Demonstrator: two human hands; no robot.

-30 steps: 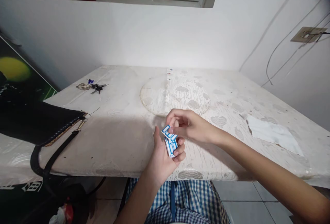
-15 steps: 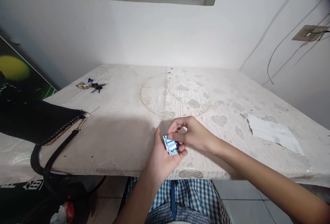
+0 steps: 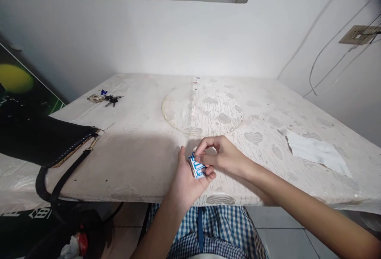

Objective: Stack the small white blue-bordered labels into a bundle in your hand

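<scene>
My left hand (image 3: 184, 183) is palm up near the table's front edge, thumb raised and fingers curled behind a small white packet or stack of cards with blue printing (image 3: 198, 169). From the right, my right hand (image 3: 224, 155) pinches the top end of the white-and-blue piece between thumb and forefinger. Whether it is one folded packet or several loose cards I cannot tell. Its lower end rests against the left palm and fingers. Part of its right side is hidden by my fingers.
A black bag (image 3: 44, 140) with a strap lies on the table's left, keys (image 3: 111, 99) behind it. A white cloth or paper sheet (image 3: 317, 153) lies at the right. The table (image 3: 143, 163) has a patterned plastic cover. Cables hang by a wall socket (image 3: 357, 35).
The white-and-blue piece has shifted between my hands: the lower overlapping part now lines up more with the rest, and a bit sticks out at the top. Both hands stay nearly in place.
</scene>
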